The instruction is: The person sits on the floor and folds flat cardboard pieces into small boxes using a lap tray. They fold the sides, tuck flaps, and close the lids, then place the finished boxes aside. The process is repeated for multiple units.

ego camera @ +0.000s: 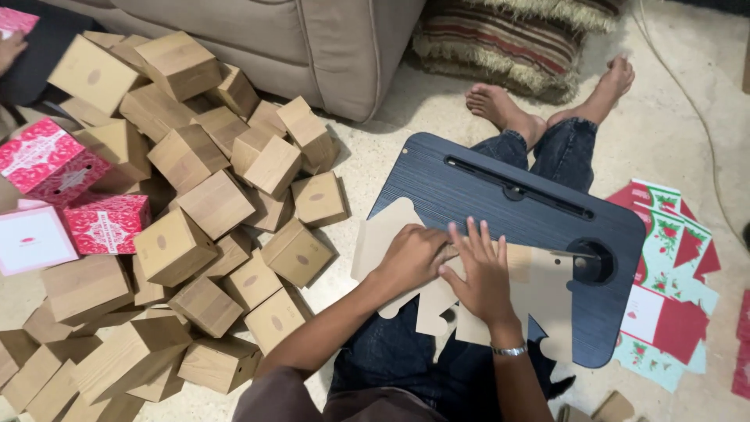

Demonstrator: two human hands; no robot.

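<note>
Flat tan die-cut cardboard box blank (539,289), unfolded with notched flaps, on a dark blue lap desk (500,195); left hand (410,258) and right hand (483,273) pressing it, fingers spread flat, gripping nothing.

- A flat, unfolded tan cardboard box blank (539,293), with cut tabs along its near edge, is laid across the middle of the scene.
- A large heap of assembled plain brown cardboard boxes (195,227), each cube-shaped with a small oval mark on one face, is piled at the left, from far to near.
- Red boxes with white ornamental labels (70,187) are seen at the far left edge of the heap; a pale pink box (31,238) is set just beside them.
- Flat printed sheets in red, green and white (664,273) are spread at the right.
</note>
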